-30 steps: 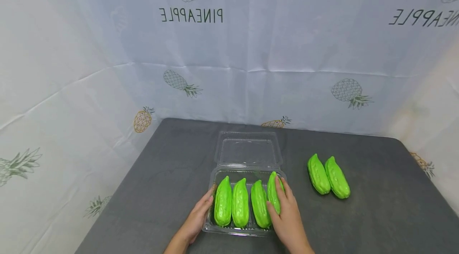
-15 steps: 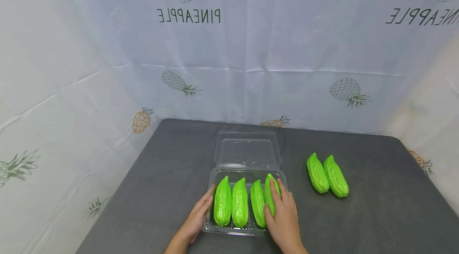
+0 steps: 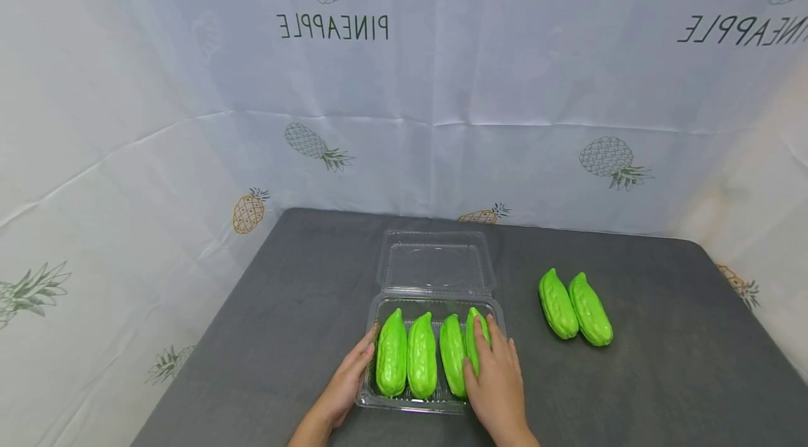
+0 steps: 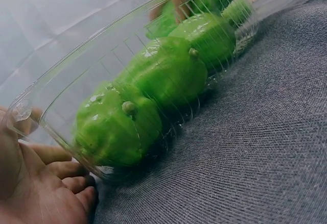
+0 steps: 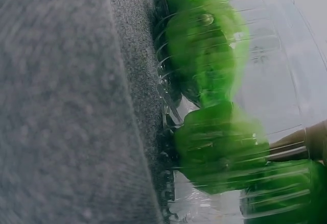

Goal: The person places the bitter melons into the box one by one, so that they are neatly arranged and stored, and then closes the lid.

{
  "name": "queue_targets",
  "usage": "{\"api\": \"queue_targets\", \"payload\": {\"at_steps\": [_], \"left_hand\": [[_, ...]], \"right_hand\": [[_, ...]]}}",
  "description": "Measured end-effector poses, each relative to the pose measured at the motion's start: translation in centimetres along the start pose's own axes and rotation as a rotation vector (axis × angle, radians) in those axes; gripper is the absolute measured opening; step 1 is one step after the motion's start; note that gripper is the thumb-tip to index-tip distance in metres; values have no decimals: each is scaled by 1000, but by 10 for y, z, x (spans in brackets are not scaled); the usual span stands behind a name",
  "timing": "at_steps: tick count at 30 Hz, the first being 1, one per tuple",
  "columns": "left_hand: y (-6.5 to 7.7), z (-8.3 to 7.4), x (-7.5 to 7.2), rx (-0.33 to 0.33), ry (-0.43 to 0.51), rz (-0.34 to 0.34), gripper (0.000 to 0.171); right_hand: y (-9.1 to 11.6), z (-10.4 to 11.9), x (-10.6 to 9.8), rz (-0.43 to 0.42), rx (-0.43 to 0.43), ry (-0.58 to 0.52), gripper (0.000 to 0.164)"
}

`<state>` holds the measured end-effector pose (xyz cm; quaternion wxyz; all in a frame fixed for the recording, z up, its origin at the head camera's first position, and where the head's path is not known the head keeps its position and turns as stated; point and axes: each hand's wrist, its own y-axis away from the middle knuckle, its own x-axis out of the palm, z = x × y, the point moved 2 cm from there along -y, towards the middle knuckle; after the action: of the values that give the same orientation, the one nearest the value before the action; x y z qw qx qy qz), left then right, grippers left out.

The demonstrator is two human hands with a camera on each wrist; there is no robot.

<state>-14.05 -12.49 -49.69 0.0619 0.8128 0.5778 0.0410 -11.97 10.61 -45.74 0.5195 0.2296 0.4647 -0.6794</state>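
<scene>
Four green bitter melons stand side by side in a clear plastic clamshell box (image 3: 435, 406), tips pointing away. My right hand (image 3: 499, 384) holds the rightmost bitter melon (image 3: 475, 342), thumb on its left and fingers over its right side. Close beside it lies another bitter melon (image 3: 452, 356), partly covered by the thumb. My left hand (image 3: 344, 380) rests against the box's left wall, its fingers (image 4: 69, 170) laid along the outside in the left wrist view. Nearest that hand is the leftmost bitter melon (image 3: 392, 356).
The box's lid (image 3: 435, 268) lies folded back behind it. Two more bitter melons, a left one (image 3: 558, 305) and a right one (image 3: 590, 310), lie together on the grey table (image 3: 656, 377) to the right. A pineapple-print cloth (image 3: 404, 82) hangs behind the table.
My right hand has shifted slightly left with its bitter melon, bringing it closer to the one beside it. My left hand stays at the box's side.
</scene>
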Motion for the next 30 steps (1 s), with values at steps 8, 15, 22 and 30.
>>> {"api": "queue_targets", "payload": {"at_steps": [8,15,22,30], "left_hand": [[-1,2,0,10,14,12,66],[-1,2,0,9,6,11,67],[-1,3,-1,11,-4,-4,66],[-1,2,-1,8,-20,-5,68]], "right_hand": [[0,-2,7,192,43,140,60],[-1,-3,4,273,11,151,58],[-3,-5,1,384,-16,105,61],[-3,-10,-1,468,-64,92,88]]}}
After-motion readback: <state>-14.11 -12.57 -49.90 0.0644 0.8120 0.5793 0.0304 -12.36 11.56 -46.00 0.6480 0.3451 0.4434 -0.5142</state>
